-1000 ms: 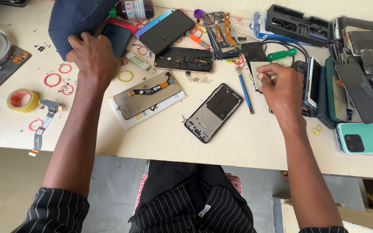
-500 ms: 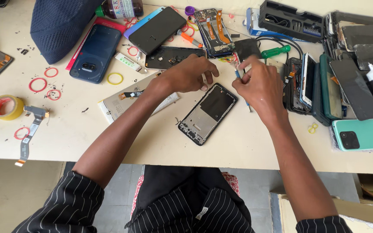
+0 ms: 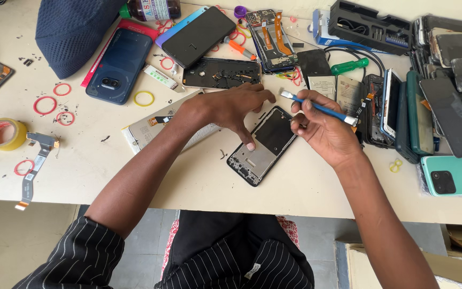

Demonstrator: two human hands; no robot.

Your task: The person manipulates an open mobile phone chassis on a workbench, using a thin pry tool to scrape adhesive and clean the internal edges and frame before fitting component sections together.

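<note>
A cream worktable point(image 3: 102, 176) is being shown crowded with phone parts. At the far left a roll of tape point(image 3: 4, 132) and a loose flex cable point(image 3: 34, 160) are lying, with a dark blue phone point(image 3: 117, 64) further in beside a navy cap point(image 3: 73, 29). At the centre, an opened phone frame point(image 3: 263, 145) is being steadied flat on the table by the left hand point(image 3: 225, 107), its fingers spread and one fingertip pressed on the inner plate; nothing is being gripped by it. The right hand point(image 3: 322, 131) is being kept closed around a blue-handled tool point(image 3: 319, 107), held above the frame's upper edge. For clean work, the frame is probably best kept pinned while the tool is being guided lightly. Stacked phones point(image 3: 445, 107) are lying at the right.
</note>
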